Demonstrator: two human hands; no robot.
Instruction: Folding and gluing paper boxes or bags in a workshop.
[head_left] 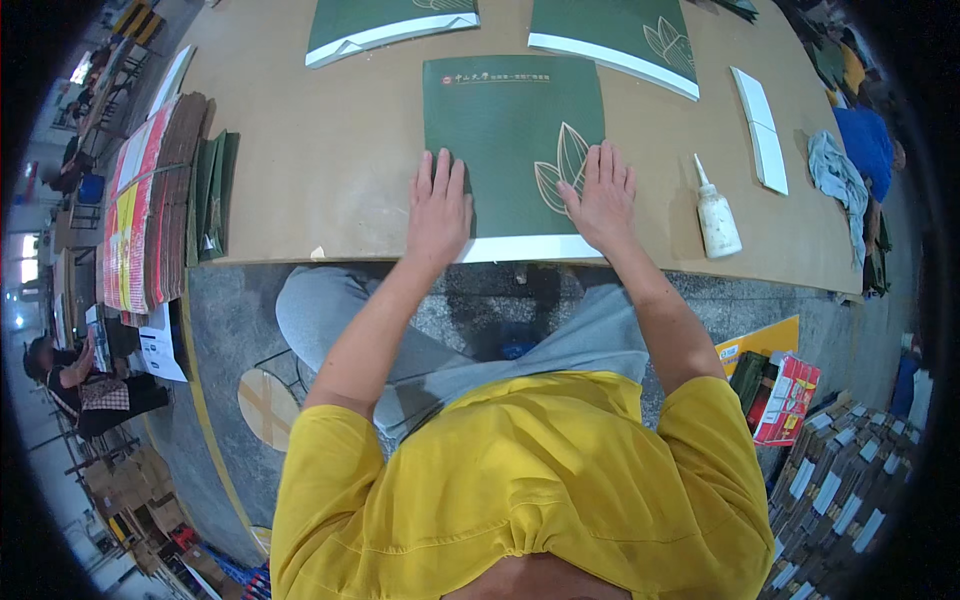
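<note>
Shows left hand [437,212] open, laid along the left edge of the flat green paper bag [510,150] at the worktop's [310,170] near middle; shows right hand [606,205] open at its right edge. Looks light, thin, easily creased; best held by both side edges.

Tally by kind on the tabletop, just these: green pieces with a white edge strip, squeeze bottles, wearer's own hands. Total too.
Green pieces with a white edge strip: 3
Squeeze bottle: 1
Wearer's hands: 2
Total: 6
</note>
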